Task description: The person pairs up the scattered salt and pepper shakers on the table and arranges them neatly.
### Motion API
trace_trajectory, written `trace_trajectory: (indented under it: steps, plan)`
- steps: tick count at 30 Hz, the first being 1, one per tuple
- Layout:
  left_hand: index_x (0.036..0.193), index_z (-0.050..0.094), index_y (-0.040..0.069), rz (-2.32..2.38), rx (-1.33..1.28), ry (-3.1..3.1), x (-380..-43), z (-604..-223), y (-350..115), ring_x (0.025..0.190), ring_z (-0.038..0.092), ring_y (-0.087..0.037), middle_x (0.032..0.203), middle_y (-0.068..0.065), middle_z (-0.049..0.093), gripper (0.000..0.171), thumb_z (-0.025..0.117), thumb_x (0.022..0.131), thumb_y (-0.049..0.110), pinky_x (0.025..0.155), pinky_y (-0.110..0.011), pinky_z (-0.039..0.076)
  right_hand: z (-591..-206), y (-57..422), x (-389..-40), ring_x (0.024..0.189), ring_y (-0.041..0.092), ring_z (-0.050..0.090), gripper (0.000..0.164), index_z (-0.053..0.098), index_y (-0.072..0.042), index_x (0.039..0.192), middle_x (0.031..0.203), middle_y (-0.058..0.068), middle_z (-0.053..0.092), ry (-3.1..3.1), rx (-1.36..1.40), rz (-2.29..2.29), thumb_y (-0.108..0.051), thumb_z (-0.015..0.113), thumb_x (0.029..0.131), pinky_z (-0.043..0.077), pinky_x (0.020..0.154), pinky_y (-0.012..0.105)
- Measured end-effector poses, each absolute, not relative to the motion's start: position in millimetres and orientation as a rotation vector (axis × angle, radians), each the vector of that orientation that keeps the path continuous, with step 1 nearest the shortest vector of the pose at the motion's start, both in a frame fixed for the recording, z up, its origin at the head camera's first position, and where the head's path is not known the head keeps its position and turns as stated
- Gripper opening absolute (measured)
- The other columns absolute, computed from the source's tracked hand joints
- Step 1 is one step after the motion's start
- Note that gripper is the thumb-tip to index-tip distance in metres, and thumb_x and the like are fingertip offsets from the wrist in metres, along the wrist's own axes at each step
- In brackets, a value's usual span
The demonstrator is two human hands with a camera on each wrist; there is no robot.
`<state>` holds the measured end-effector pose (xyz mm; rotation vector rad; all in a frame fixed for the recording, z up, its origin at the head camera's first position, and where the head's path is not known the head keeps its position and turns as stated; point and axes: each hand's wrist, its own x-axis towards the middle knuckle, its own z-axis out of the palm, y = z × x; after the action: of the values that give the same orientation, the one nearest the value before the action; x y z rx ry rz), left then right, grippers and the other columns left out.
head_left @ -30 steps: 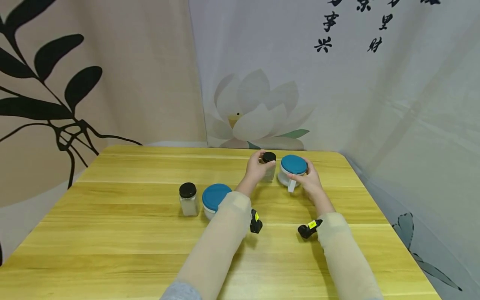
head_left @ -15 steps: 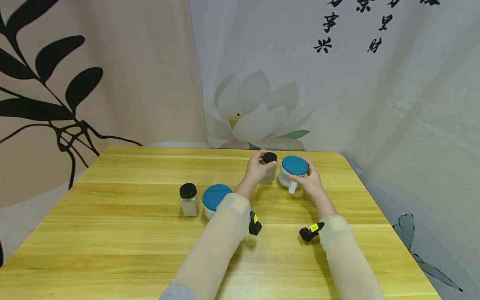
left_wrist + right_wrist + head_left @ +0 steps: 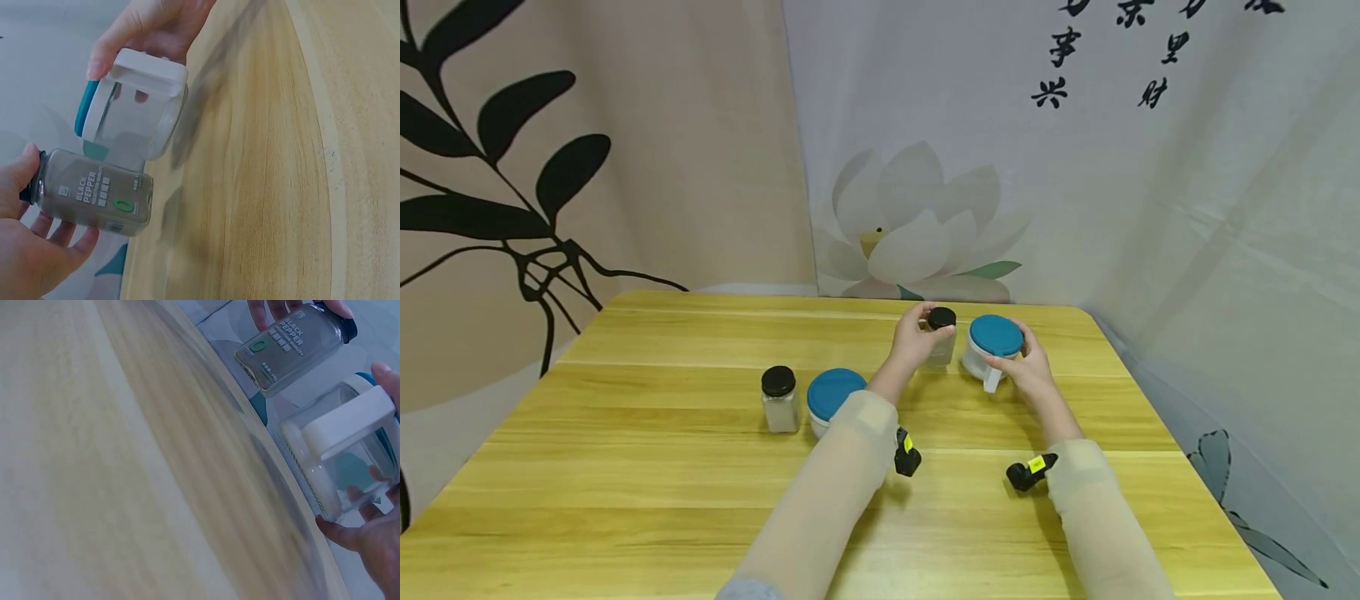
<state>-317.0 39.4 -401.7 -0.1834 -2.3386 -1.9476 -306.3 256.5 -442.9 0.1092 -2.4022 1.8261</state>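
My left hand (image 3: 915,340) grips a clear pepper jar (image 3: 100,194) near its black cap (image 3: 942,317). The label reads "BLACK PEPPER", and dark contents show through the sides. To its right, my right hand (image 3: 1028,365) holds a clear jar with a white handle (image 3: 350,422) and a blue lid (image 3: 996,334), thumb on the near side and fingers round the far side. Jar and handled container stand side by side, a narrow gap between them. Both are upright near the table's far edge.
Nearer and to the left, a jar of pale contents with a black cap (image 3: 779,400) stands on the wooden table (image 3: 662,483). Beside it, a second blue-lidded container (image 3: 835,393) is partly hidden by my left sleeve (image 3: 842,467). A printed curtain (image 3: 917,100) hangs behind the table.
My right hand has shifted the handled container slightly right and nearer, widening the gap to the pepper jar a little. My left hand and the pepper jar stay almost in place.
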Motion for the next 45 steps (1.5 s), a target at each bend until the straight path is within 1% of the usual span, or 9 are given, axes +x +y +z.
trace_trajectory:
  steps: [6,10,13,17,22,27,31,39,45]
  plan:
    - [0.130,0.056,0.006,-1.929,-0.213,-2.339,-315,-401,39,0.108,0.053,-0.027,0.125,-0.012,0.054,0.049,0.075,0.085,0.015,0.081,-0.032,0.050,-434,256,-297,0.140,0.036,0.018,0.089,0.024,-0.008,0.151,0.153,0.019,0.025,-2.393,0.161,1.809,-0.008,0.078,0.080,0.016,0.110,0.057]
    - [0.129,0.056,0.005,-1.911,-0.233,-2.334,-312,-400,40,0.106,0.053,-0.028,0.123,-0.012,0.055,0.050,0.075,0.084,0.015,0.081,-0.033,0.050,-437,259,-296,0.140,0.036,0.020,0.088,0.026,-0.010,0.151,0.152,0.019,0.027,-2.388,0.166,1.788,-0.008,0.078,0.080,0.017,0.109,0.057]
    - [0.126,0.058,0.006,-1.907,-0.246,-2.324,-310,-399,40,0.105,0.053,-0.028,0.122,-0.012,0.056,0.047,0.076,0.084,0.016,0.079,-0.033,0.050,-441,262,-296,0.140,0.035,0.021,0.088,0.026,-0.013,0.151,0.152,0.018,0.028,-2.391,0.155,1.768,-0.010,0.079,0.080,0.017,0.109,0.058]
    - [0.125,0.059,0.007,-1.906,-0.256,-2.311,-308,-398,40,0.105,0.053,-0.028,0.121,-0.011,0.056,0.046,0.076,0.084,0.017,0.080,-0.034,0.050,-441,264,-294,0.140,0.035,0.020,0.087,0.026,-0.013,0.151,0.152,0.018,0.028,-2.394,0.161,1.757,-0.009,0.078,0.081,0.016,0.109,0.058]
    - [0.126,0.058,0.005,-1.897,-0.278,-2.304,-305,-397,41,0.105,0.054,-0.030,0.120,-0.012,0.056,0.047,0.076,0.084,0.017,0.081,-0.034,0.050,-436,264,-289,0.140,0.035,0.018,0.088,0.025,-0.009,0.151,0.152,0.019,0.027,-2.381,0.183,1.796,-0.005,0.077,0.080,0.014,0.110,0.057]
    - [0.126,0.059,0.007,-1.879,-0.294,-2.310,-299,-393,42,0.106,0.054,-0.029,0.121,-0.010,0.056,0.047,0.076,0.084,0.018,0.084,-0.034,0.050,-423,261,-276,0.139,0.040,0.018,0.087,0.026,-0.004,0.149,0.151,0.023,0.027,-2.389,0.197,1.829,-0.003,0.078,0.078,0.014,0.108,0.061]
    - [0.127,0.059,0.006,-1.878,-0.318,-2.303,-294,-392,43,0.107,0.054,-0.030,0.123,-0.011,0.056,0.049,0.077,0.083,0.019,0.084,-0.035,0.049,-416,257,-266,0.139,0.041,0.018,0.087,0.026,-0.003,0.149,0.150,0.023,0.027,-2.398,0.207,1.827,-0.004,0.078,0.079,0.013,0.107,0.063]
    - [0.128,0.058,0.007,-1.911,-0.297,-2.297,-287,-389,44,0.109,0.053,-0.030,0.123,-0.010,0.055,0.051,0.078,0.082,0.018,0.085,-0.037,0.049,-415,257,-259,0.137,0.041,0.022,0.085,0.027,-0.002,0.148,0.148,0.025,0.031,-2.367,0.219,1.835,0.000,0.076,0.079,0.014,0.107,0.062]
    - [0.127,0.058,0.008,-1.916,-0.298,-2.296,-284,-388,44,0.110,0.053,-0.029,0.122,-0.009,0.056,0.050,0.078,0.082,0.017,0.087,-0.038,0.049,-413,258,-255,0.138,0.043,0.021,0.086,0.025,0.001,0.148,0.148,0.027,0.030,-2.350,0.238,1.842,0.003,0.076,0.078,0.013,0.107,0.063]
